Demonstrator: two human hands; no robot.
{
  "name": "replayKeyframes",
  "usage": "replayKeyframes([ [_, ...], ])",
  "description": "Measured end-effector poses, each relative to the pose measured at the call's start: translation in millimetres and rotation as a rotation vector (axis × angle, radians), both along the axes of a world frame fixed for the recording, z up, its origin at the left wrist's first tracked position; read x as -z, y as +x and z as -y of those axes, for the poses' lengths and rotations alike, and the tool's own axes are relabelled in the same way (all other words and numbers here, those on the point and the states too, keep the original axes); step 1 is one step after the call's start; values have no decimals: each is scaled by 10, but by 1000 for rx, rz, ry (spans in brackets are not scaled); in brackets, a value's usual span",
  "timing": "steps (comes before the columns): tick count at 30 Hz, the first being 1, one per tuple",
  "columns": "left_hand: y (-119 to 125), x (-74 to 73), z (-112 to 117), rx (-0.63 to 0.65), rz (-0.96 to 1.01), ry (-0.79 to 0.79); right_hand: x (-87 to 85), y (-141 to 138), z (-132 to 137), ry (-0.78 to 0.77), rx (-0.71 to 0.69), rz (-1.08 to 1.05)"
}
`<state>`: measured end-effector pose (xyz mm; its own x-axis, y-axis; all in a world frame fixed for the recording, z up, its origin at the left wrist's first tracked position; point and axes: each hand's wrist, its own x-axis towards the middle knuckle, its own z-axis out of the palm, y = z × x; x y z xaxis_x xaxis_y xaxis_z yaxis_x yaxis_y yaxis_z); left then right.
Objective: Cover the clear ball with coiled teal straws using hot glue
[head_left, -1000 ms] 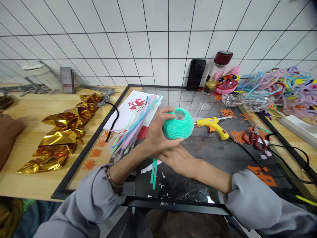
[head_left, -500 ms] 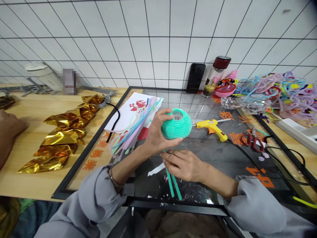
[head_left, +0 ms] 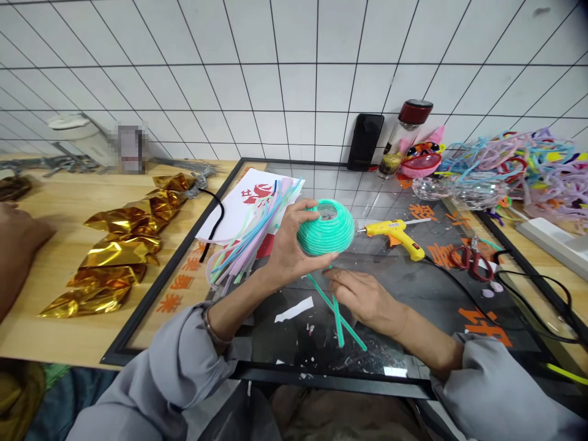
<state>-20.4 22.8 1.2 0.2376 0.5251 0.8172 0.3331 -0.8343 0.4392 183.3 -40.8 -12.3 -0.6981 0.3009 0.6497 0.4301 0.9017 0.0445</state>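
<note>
My left hand (head_left: 288, 245) is wrapped round a teal ribbed ball-shaped shell (head_left: 326, 228) wound from pipe cleaners, held just above the glass panel (head_left: 413, 288). An opening at its top shows a clear inner ball. Two loose teal pipe cleaner ends (head_left: 339, 315) trail from under the shell across the glass. My right hand (head_left: 365, 297) lies over these ends just below the shell, fingers closed on them.
A yellow glue gun (head_left: 397, 234) lies right of the shell, its black cord running right. Red scissors (head_left: 467, 257), a bundle of pastel pipe cleaners (head_left: 250, 236) on white paper, gold foil pieces (head_left: 122, 245), a phone (head_left: 364, 141), a bottle (head_left: 404, 135). Another person's hand (head_left: 18, 242) rests far left.
My right hand slid right and down along the teal ends, swinging them from pointing down to slanting right. The shell stayed in my left hand.
</note>
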Motion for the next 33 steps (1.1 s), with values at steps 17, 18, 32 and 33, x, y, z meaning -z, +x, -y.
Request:
replayKeyframes([
  [17, 26, 172, 31, 81, -89, -94, -304, 206, -9, -66, 262, -654],
  [18, 30, 177, 27, 80, -88, -95, -285, 214, 3, -45, 241, -625],
  [32, 33, 165, 43, 116, -121, -33, -294, 446, 311, -265, -52, -187],
  [33, 34, 165, 41, 122, -123, -29, -290, 460, 324, -313, -49, -170],
])
